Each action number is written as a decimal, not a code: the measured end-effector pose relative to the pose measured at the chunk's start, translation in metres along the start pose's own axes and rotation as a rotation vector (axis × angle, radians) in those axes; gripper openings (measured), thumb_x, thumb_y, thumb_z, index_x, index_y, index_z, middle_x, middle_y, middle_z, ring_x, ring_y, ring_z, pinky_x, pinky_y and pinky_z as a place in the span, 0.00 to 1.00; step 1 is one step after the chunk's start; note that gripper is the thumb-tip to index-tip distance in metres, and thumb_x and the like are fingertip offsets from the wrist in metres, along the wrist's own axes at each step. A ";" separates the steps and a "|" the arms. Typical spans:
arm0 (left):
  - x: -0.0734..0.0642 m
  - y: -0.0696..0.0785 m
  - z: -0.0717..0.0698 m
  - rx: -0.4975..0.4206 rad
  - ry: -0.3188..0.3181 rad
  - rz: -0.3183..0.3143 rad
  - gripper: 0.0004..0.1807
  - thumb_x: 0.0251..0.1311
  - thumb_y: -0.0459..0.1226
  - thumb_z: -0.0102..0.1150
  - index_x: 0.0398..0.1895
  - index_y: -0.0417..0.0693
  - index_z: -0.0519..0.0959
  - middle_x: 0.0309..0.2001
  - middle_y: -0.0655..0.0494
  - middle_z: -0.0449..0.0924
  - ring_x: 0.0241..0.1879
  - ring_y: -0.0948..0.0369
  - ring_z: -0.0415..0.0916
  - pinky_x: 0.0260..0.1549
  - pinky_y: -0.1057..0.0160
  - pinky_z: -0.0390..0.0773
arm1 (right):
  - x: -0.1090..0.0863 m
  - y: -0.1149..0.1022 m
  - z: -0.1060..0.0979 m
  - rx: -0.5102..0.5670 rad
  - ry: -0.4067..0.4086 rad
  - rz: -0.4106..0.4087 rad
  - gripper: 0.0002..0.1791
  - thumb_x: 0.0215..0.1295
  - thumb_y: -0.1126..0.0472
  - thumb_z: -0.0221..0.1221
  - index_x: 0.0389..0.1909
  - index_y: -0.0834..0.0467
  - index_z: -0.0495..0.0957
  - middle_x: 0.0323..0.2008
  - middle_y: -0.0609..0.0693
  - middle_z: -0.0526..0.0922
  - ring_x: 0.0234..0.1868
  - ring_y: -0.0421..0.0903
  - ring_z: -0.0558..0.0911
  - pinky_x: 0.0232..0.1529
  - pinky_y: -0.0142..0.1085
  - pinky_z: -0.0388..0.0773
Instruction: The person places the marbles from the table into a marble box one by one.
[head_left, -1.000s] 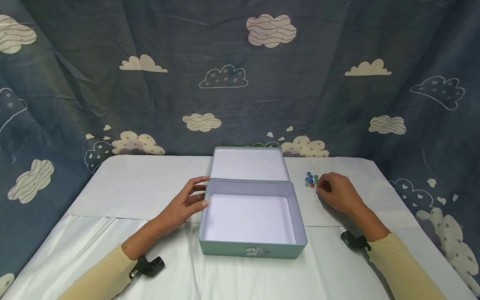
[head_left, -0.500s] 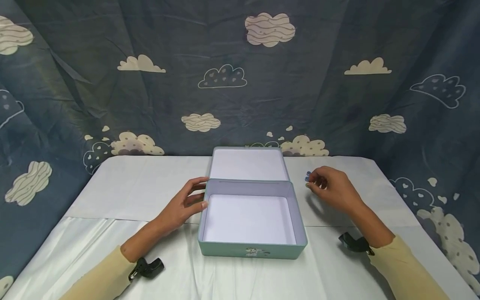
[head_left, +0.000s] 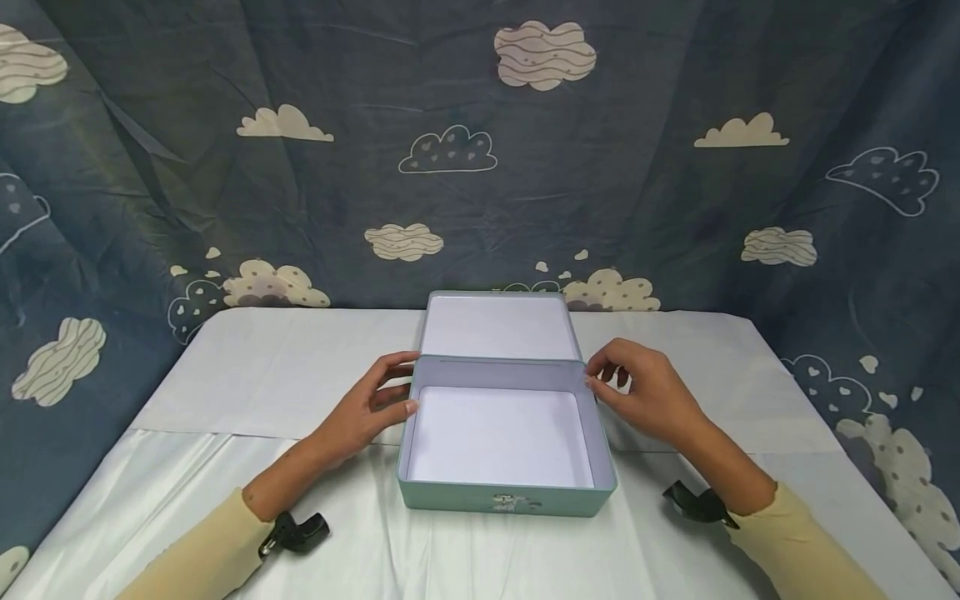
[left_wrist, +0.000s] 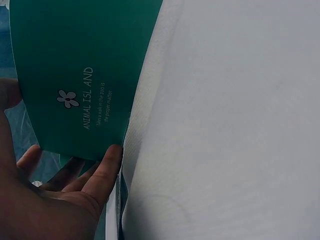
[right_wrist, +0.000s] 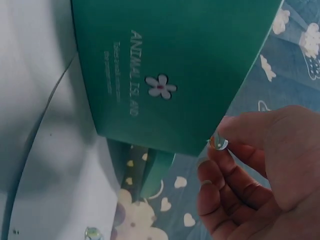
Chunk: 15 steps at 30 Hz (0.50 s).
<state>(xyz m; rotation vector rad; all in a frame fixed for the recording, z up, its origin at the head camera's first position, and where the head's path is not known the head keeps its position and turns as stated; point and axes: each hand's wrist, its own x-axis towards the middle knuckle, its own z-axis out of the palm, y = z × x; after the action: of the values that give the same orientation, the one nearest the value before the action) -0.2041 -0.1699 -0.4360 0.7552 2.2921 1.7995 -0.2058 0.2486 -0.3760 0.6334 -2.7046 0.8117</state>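
A green box (head_left: 450, 497) with a pale lilac inside stands in the middle, its hinged lid (head_left: 498, 327) laid back. Nothing lies in it. My left hand (head_left: 367, 404) rests against its left side, thumb at the rim and fingers spread near the back corner. A clear glass marble (right_wrist: 218, 142) with an orange streak is pinched between thumb and forefinger of my right hand (head_left: 648, 392). That hand is at the box's back right rim, its other fingers loosely curled. Another glass marble (right_wrist: 92, 233) lies on the table in the right wrist view; the head view hides the loose marbles behind my right hand.
White cloth (head_left: 247, 375) covers the table, with a fold line running across it. A dark blue curtain (head_left: 360, 75) with cloud prints hangs behind and at both sides. Black wrist cameras (head_left: 296, 533) sit on both sleeves.
My right hand has picked a marble from the small cluster on the right and carried it left to the box's rim. The left hand and the box have stayed in place.
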 end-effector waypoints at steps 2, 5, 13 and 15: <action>0.000 0.001 0.000 0.000 -0.001 0.001 0.37 0.75 0.37 0.62 0.82 0.55 0.60 0.77 0.41 0.63 0.74 0.37 0.68 0.64 0.49 0.79 | -0.001 -0.002 0.002 0.008 0.004 -0.011 0.09 0.65 0.69 0.72 0.42 0.54 0.86 0.39 0.45 0.85 0.39 0.49 0.82 0.39 0.40 0.83; 0.000 0.002 0.001 0.000 -0.002 0.004 0.37 0.75 0.37 0.63 0.82 0.54 0.60 0.77 0.41 0.63 0.73 0.37 0.68 0.64 0.49 0.79 | -0.001 -0.003 0.005 0.017 0.009 -0.025 0.10 0.64 0.69 0.72 0.42 0.53 0.86 0.38 0.44 0.85 0.39 0.48 0.82 0.38 0.39 0.82; 0.001 0.002 0.001 0.010 0.001 0.015 0.37 0.75 0.37 0.63 0.83 0.54 0.59 0.77 0.42 0.64 0.73 0.38 0.69 0.65 0.46 0.78 | -0.001 -0.002 0.011 0.035 -0.023 -0.043 0.11 0.64 0.68 0.73 0.41 0.51 0.86 0.37 0.42 0.84 0.39 0.47 0.80 0.38 0.40 0.82; 0.000 0.001 0.000 0.009 0.002 0.010 0.38 0.75 0.37 0.63 0.83 0.54 0.59 0.77 0.42 0.64 0.73 0.38 0.69 0.65 0.48 0.78 | -0.002 -0.002 0.012 0.032 -0.025 -0.047 0.11 0.63 0.68 0.74 0.41 0.51 0.86 0.37 0.41 0.84 0.39 0.46 0.80 0.38 0.39 0.82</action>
<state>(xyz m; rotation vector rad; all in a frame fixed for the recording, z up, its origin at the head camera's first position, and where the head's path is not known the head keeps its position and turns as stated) -0.2039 -0.1692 -0.4352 0.7673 2.3037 1.7957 -0.2048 0.2411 -0.3855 0.7153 -2.6932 0.8424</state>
